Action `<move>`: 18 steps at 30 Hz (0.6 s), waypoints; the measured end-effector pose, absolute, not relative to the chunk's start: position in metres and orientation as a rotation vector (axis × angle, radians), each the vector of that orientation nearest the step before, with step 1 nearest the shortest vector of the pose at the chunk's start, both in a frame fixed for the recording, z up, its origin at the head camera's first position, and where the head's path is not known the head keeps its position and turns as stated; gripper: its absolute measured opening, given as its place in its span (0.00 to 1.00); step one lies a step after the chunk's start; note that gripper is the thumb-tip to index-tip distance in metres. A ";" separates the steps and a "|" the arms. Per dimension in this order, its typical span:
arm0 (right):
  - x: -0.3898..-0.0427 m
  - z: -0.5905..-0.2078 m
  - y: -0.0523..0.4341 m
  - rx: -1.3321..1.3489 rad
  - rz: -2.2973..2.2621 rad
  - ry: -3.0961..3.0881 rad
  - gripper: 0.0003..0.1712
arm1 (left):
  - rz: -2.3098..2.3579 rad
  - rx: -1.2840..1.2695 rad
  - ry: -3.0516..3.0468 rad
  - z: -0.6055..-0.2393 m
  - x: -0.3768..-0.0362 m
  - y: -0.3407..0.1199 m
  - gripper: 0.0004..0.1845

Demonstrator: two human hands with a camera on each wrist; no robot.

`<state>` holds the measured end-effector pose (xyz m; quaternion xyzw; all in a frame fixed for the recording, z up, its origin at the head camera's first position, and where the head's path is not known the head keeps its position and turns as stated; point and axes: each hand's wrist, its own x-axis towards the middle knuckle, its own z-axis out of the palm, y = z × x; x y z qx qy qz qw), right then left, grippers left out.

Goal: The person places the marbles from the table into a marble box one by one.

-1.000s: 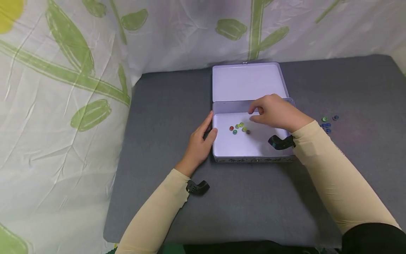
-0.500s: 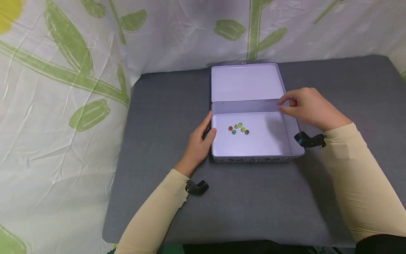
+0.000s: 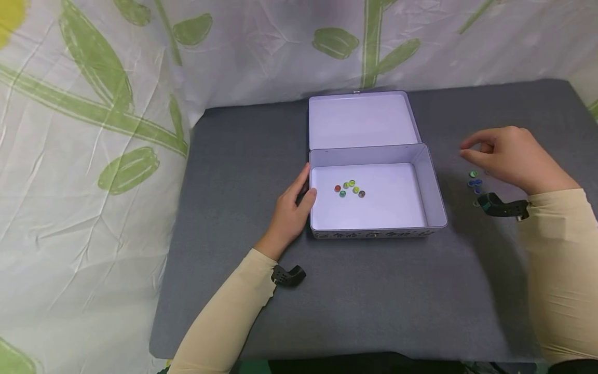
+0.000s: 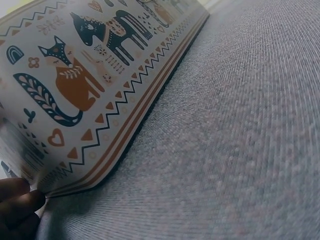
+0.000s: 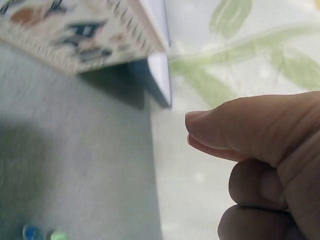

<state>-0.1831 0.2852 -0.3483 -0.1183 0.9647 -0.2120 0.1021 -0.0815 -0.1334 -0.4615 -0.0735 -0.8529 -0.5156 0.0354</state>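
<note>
Soft light fills the head view; the right sleeve casts a diffuse shadow leftward across the tabletop. The left wrist view is dim, the left hand heavily shaded at lower left. In the right wrist view, the upper-left box blurs and the cloth looks washed out.

The box looks smooth metal, the tabletop ribbed cloth.

The left hand extends straight fingers while the right hand curls, thumb near index finger.
</note>
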 end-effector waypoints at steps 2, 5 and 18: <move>-0.185 -0.350 0.291 -0.327 -0.601 2.843 0.23 | -1.588 -0.226 -2.621 -0.461 -0.081 -0.134 0.33; -0.188 -0.354 0.298 -0.301 -0.563 2.820 0.24 | -1.588 -0.220 -2.620 -0.461 -0.082 -0.134 0.33; -0.193 -0.386 0.325 -0.314 -0.503 2.748 0.21 | -1.599 -0.206 -2.625 -0.460 -0.081 -0.134 0.33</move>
